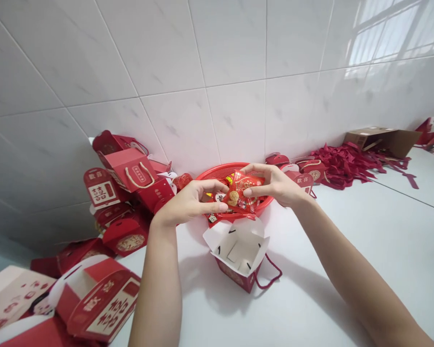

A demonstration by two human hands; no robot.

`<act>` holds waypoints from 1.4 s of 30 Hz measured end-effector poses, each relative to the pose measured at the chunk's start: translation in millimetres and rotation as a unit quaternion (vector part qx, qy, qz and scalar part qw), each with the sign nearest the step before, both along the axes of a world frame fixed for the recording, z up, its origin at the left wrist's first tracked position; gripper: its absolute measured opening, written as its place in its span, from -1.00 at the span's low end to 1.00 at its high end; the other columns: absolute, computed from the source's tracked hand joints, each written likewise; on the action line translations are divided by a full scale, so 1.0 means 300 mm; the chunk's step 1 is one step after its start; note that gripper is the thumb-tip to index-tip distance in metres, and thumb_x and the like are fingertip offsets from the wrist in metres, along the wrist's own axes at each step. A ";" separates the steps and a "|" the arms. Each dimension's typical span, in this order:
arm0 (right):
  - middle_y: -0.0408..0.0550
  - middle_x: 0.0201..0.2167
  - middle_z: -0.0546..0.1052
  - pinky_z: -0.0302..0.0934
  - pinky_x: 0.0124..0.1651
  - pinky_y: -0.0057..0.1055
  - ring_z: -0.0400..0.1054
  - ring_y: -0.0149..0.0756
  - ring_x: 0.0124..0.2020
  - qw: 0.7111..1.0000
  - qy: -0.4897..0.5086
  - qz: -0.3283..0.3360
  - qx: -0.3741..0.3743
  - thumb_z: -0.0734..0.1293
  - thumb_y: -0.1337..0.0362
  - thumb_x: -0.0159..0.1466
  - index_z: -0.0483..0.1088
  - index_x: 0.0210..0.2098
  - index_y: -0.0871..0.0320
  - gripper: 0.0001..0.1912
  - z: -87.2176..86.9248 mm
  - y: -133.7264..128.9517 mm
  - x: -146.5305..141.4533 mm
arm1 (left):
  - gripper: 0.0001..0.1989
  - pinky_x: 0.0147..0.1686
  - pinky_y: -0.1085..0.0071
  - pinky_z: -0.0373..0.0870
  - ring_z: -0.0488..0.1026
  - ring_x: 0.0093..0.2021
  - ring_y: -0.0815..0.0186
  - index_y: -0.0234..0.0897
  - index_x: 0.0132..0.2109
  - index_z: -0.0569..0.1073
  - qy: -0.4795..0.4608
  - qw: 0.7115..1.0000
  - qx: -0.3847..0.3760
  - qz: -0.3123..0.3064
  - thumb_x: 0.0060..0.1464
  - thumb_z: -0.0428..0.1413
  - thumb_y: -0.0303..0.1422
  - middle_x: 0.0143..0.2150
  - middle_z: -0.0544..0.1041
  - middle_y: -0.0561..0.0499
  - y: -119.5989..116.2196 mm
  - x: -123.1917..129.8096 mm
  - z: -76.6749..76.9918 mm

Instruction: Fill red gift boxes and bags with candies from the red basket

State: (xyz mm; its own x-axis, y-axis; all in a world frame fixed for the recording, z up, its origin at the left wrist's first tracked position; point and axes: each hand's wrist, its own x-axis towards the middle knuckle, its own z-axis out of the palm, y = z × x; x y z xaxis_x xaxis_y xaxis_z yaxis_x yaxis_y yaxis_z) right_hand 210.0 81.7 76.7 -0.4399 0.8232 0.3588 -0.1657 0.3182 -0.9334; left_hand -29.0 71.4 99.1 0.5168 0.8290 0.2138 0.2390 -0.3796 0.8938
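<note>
Over a red plastic basket (211,172), my right hand (275,185) pinches a shiny red packet (243,193) with gold print, its thumb on the front. My left hand (197,200) comes from the other side, thumb and forefinger closed at the left edge of the packets; whether it grips this same packet or another one beneath is unclear. More colourful small packets lie in the basket, partly covered by my hands. Just in front stands a small red gift box (237,255), its white flaps open and a dark red cord handle (271,279) hanging to the right.
Red gift boxes (130,193) are piled along the left, with larger open ones (101,299) near the front. Small boxes (304,176), a heap of dark red ribbons (342,164) and a cardboard box (394,140) line the white tiled wall (235,115) at right.
</note>
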 end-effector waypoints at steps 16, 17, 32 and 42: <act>-0.03 -0.08 0.55 0.34 -0.17 -0.37 0.45 -0.23 -0.13 0.946 -0.260 0.019 0.191 0.48 0.26 0.13 0.47 -0.01 0.14 -0.58 0.056 -0.070 0.021 | -0.75 -0.35 0.43 0.36 0.54 -0.29 0.25 -0.27 -0.12 0.49 0.309 0.946 0.029 -0.087 0.17 0.04 -0.25 -0.26 0.58 -0.02 -0.026 0.040 0.021; -0.03 -0.06 0.55 0.34 -0.18 -0.38 0.45 -0.24 -0.13 0.942 -0.271 0.032 0.195 0.48 0.27 0.15 0.46 0.02 0.13 -0.57 0.055 -0.075 0.014 | -0.74 -0.36 0.44 0.35 0.53 -0.29 0.25 -0.28 -0.11 0.49 0.317 0.945 0.037 -0.078 0.18 0.02 -0.24 -0.28 0.58 -0.01 -0.029 0.035 0.024; 0.00 -0.04 0.59 0.32 -0.17 -0.38 0.49 -0.20 -0.11 0.876 -0.430 0.021 0.218 0.39 0.19 0.29 0.43 0.12 0.11 -0.59 0.065 -0.130 0.008 | -0.50 -0.09 0.38 0.39 0.51 -0.06 0.16 -0.20 0.13 0.50 0.359 0.930 0.077 0.014 0.17 0.00 -0.05 -0.02 0.60 -0.04 -0.074 -0.030 0.060; 0.03 0.09 0.51 0.37 -0.02 -0.25 0.44 -0.14 -0.02 0.927 -0.359 0.025 0.106 0.44 -0.06 0.21 0.33 0.23 0.01 -0.34 -0.104 -0.206 0.131 | -0.45 -0.35 0.42 0.41 0.54 -0.22 0.16 -0.26 0.06 0.50 0.362 0.930 -0.053 0.038 0.05 0.09 0.01 -0.22 0.61 -0.05 -0.071 -0.042 0.038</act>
